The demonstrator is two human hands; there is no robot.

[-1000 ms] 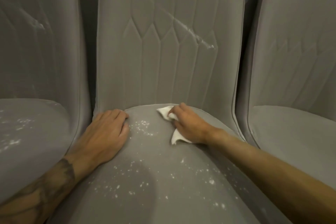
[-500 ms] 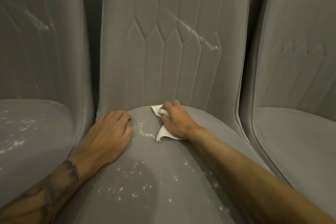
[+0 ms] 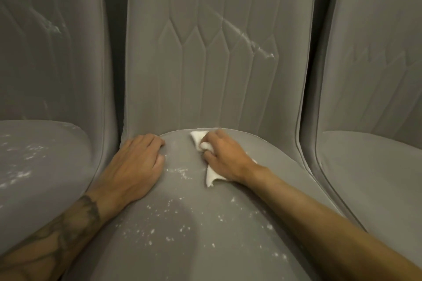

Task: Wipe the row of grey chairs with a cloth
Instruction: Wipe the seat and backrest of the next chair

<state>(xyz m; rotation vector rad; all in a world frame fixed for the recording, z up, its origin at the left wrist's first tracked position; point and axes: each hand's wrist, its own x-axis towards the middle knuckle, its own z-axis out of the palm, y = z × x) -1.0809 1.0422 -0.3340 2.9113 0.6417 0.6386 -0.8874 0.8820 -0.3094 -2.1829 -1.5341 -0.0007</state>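
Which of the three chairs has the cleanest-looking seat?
The right chair: its seat is almost plain grey, while the middle chair and the left chair have white specks scattered over theirs.

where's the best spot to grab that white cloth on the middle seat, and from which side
Grip the white cloth at its bunched middle, from above, as the right hand does. It lies flat on the middle chair seat, so nothing gets under it, and the loose corners sticking out either end would likely flop.

Left hand (image 3: 137,166) flat, palm down; right hand (image 3: 225,158) curled in a grip.
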